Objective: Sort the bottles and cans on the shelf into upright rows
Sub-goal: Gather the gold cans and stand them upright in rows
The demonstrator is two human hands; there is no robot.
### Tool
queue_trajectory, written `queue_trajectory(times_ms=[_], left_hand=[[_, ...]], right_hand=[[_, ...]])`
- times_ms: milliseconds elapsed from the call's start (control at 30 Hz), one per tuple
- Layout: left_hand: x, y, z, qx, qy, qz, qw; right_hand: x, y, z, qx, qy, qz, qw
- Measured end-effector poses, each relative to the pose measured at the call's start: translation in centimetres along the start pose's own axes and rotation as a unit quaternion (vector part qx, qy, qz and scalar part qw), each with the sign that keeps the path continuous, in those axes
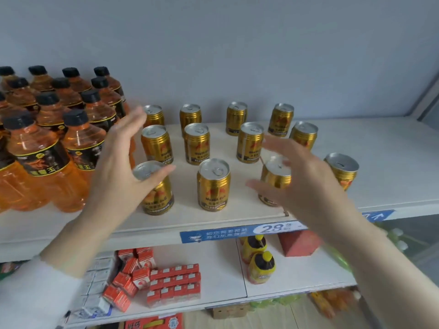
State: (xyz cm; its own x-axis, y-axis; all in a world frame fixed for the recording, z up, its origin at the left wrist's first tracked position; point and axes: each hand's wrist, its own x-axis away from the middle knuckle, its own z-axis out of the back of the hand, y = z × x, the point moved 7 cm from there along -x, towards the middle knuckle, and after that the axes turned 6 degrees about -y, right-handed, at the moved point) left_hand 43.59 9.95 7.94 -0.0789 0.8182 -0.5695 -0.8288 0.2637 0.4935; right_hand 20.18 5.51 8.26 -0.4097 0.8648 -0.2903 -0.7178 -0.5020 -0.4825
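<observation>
Both hands, left hand point(118, 160) and right hand point(306, 184), are hovering open-fingered, gripping nothing, over upright gold cans point(213, 185) beside orange bottles point(40, 157).

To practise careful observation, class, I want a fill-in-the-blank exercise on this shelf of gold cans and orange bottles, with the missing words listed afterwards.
1. The gold metal cans all stand ___ on the pale top shelf.
2. The orange plastic bottles have ___ screw caps.
3. The bottles are grouped to the ___ of the cans.
4. The blue shelf-edge label shows the number ___.

Missing words: upright; black; left; 28.
</observation>
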Motion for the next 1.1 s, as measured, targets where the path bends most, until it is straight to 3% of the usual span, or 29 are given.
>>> queue_trajectory(times_ms=[67,200,333,433,600,833,1100], left_hand=[[-3.7,3.0,-1.6,0.014,-0.010,0.005,1.000],[-10.0,4.2,-11.3,0.154,-0.138,0.111,0.972],[-11.8,2.2,-19.7,0.105,-0.247,0.219,0.938],[-12.6,0.8,-21.6,0.058,-0.292,0.247,0.922],[-13.5,-0.9,-23.0,-0.022,-0.313,0.260,0.913],[-14.4,0.1,-25.1,0.034,-0.289,0.245,0.925],[-14.4,-0.8,-25.1,0.075,-0.319,0.266,0.906]], right_hand=[[-2.7,1.8,4.9,-0.049,0.057,0.019,0.997],[-8.6,10.7,9.5,-0.150,0.077,0.005,0.986],[-11.1,23.3,8.0,-0.240,0.053,-0.076,0.966],[-11.2,29.4,4.4,-0.274,0.002,-0.118,0.954],[-12.6,30.8,-2.4,-0.262,-0.121,-0.115,0.950],[-13.9,29.5,-4.5,-0.250,-0.100,-0.105,0.957],[-13.7,30.2,-4.1,-0.224,-0.096,-0.119,0.963]])
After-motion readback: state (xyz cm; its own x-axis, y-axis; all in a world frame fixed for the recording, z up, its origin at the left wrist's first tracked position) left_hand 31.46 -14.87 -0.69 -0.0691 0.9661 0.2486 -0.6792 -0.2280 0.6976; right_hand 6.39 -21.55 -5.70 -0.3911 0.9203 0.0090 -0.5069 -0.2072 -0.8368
